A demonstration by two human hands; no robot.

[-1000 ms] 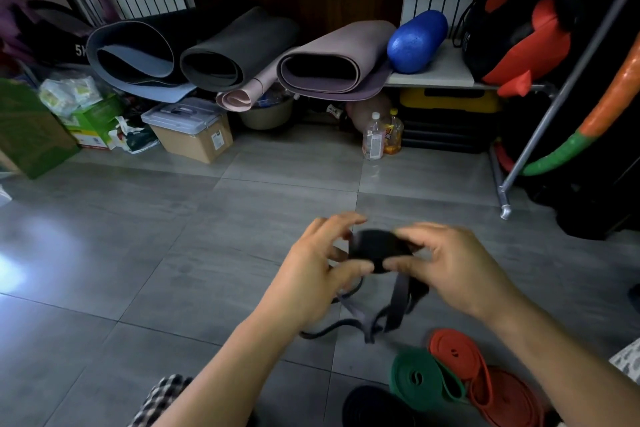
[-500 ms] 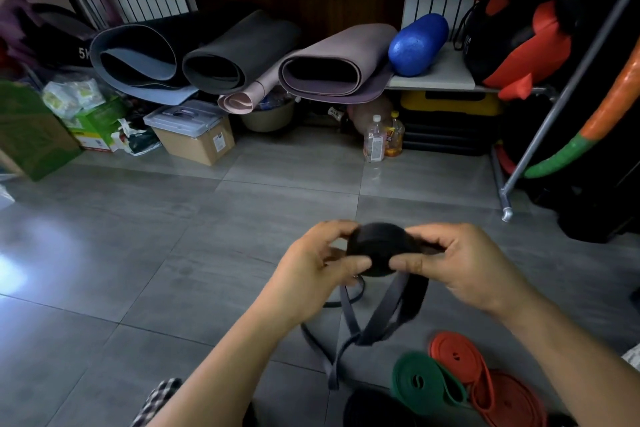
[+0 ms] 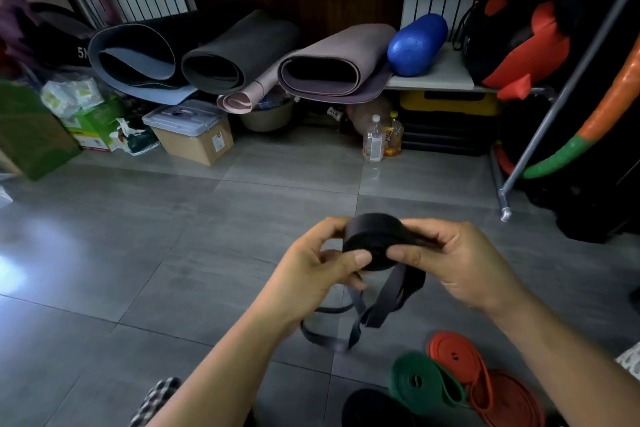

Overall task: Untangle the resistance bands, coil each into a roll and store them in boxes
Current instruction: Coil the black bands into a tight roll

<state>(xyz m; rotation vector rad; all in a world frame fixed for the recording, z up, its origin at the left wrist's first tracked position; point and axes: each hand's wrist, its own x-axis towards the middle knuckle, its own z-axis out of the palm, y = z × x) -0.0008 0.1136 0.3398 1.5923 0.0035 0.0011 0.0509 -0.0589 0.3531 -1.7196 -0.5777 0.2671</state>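
Note:
A black resistance band (image 3: pixel 375 240) is partly wound into a thick roll held above the floor. My left hand (image 3: pixel 313 274) pinches the roll from the left with thumb on its face. My right hand (image 3: pixel 457 262) grips it from the right, thumb pressed on the front. The band's loose tail (image 3: pixel 388 302) hangs below in loops toward the floor. On the tiles at the lower right lie a coiled green band (image 3: pixel 420 380), a coiled red band (image 3: pixel 453 355), a second red coil (image 3: pixel 509 402) and a black coil (image 3: pixel 374 409).
A lidded cardboard-coloured storage box (image 3: pixel 194 132) stands at the back left beside green cartons (image 3: pixel 93 121). Rolled yoga mats (image 3: pixel 239 52) and a blue foam roller (image 3: pixel 417 43) line the back. Two bottles (image 3: pixel 381 137) stand on the floor. A metal rack leg (image 3: pixel 505 208) is at right.
The roll has grown thicker as more band was wound on. The hanging tail is shorter and has swung below the hands.

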